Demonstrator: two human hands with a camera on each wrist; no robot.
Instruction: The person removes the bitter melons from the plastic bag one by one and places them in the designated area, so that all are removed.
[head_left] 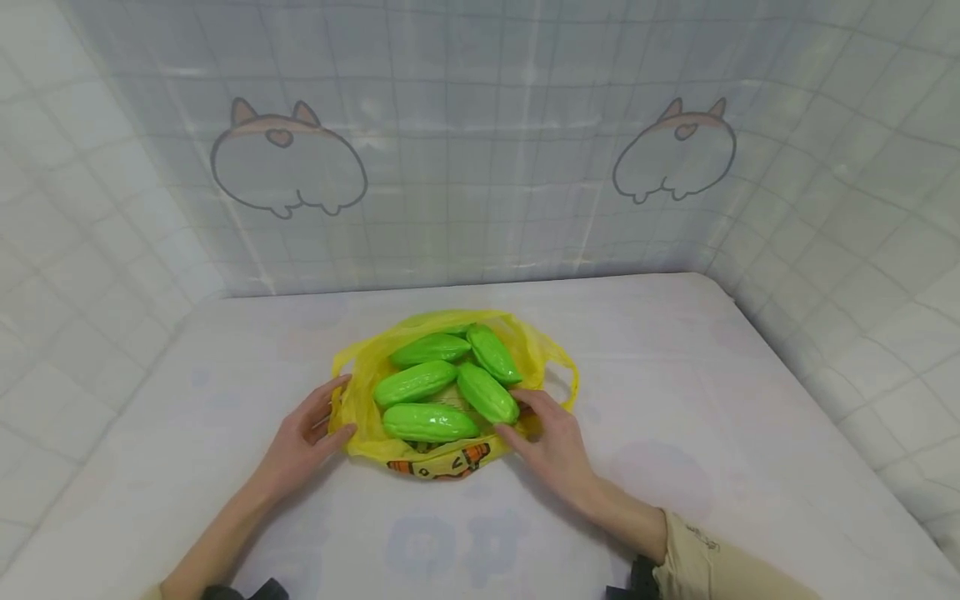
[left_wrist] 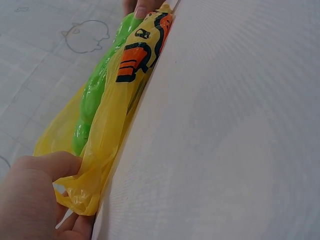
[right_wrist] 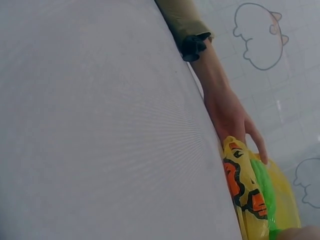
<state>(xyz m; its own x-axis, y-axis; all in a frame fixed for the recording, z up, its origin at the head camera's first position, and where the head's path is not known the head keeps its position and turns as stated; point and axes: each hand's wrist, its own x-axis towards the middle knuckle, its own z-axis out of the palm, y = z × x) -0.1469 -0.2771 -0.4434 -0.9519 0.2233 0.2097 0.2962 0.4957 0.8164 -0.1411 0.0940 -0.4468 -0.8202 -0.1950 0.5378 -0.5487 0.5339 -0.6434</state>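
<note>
A yellow plastic bag (head_left: 360, 433) with an orange and black print lies on the table, its mouth spread open. Several glossy green ridged vegetables like bitter melons (head_left: 431, 422) lie inside it. At the bag's left side, my left hand (head_left: 296, 442) has its thumb and curled fingers on the thin plastic; the left wrist view shows the plastic bunched between the thumb (left_wrist: 65, 165) and the fingers. My right hand (head_left: 557, 442) is at the right side, thumb and forefinger about the near end of the rightmost bitter melon (head_left: 487, 394). Its other fingers are partly hidden.
A bag handle loop (head_left: 574, 383) sticks out to the right. The white-covered table (head_left: 675, 358) extends around the bag. Pale checked sheets with animal drawings (head_left: 288, 162) hang behind it, and sheets (head_left: 862, 183) close in both sides.
</note>
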